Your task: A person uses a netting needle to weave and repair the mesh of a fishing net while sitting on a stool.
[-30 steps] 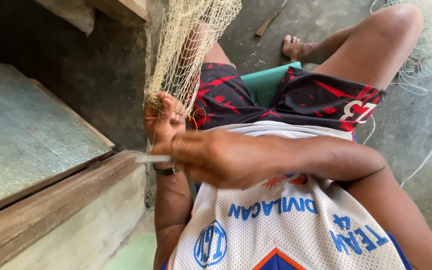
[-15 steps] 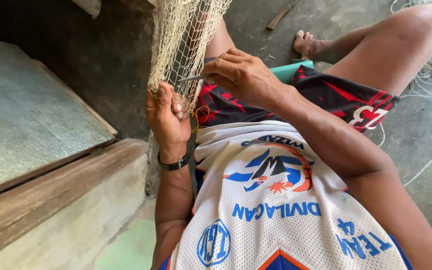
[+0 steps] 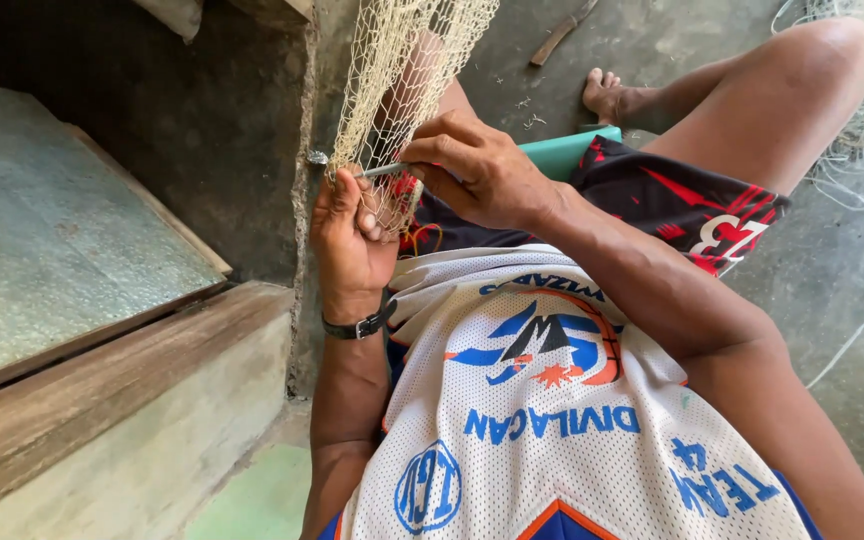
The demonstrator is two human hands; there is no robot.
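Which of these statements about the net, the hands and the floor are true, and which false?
1. The left hand grips the net. True.
2. The right hand holds a hammer. False: it pinches a slim needle against the net.
3. The left wrist wears a dark watch. True.
4. The person wears shoes. False: the foot is bare.
5. The net lies flat on the floor. False: it hangs down from above.

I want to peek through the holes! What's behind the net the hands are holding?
Through the net a bare leg shows, with grey concrete floor beyond. The left hand and right hand, holding a thin tool, cover the lower part, so that stays hidden.
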